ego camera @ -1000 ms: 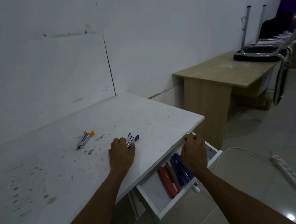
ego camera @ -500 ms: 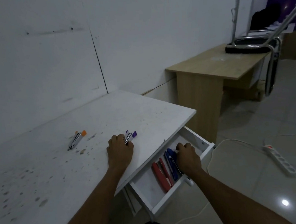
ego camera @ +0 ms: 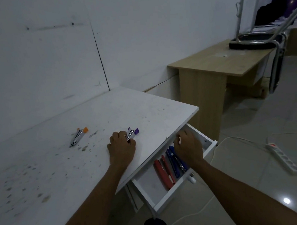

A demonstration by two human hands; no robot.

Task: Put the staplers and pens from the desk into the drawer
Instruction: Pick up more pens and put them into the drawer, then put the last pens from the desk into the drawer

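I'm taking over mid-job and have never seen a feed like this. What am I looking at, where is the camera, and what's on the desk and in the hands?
There is no machine here: you see a person's two bare hands through one wide-angle camera worn on the head, looking forward and down. The left hand rests on the white desk, fingers curled over a purple stapler; whether it is gripped yet is unclear. An orange stapler lies untouched further left. The right hand reaches into the open drawer under the desk edge; I cannot tell if it holds anything. Inside lie red items and blue items, staplers or pens. Behind stands a wooden desk; a power strip lies on the floor.
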